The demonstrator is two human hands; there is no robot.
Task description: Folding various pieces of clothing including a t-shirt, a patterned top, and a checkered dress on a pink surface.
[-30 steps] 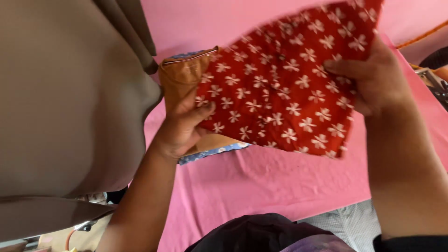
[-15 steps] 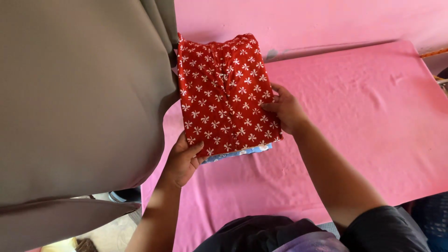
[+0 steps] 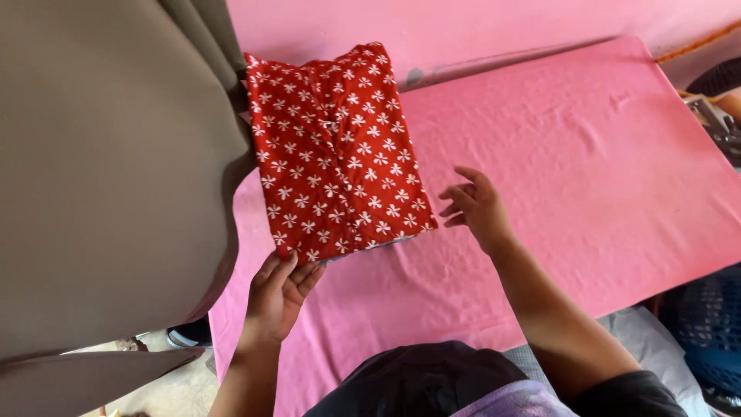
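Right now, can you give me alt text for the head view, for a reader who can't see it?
A folded red cloth with white flowers lies on a pink covered table; the left hand touches its near edge, and the right hand hovers open just beside it. A large grey-brown fabric fills the left side.

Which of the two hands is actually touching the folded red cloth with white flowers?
The left hand: its fingertips meet the near corner of the folded red cloth with white flowers. The right hand hovers open over the pink table cover, apart from it.
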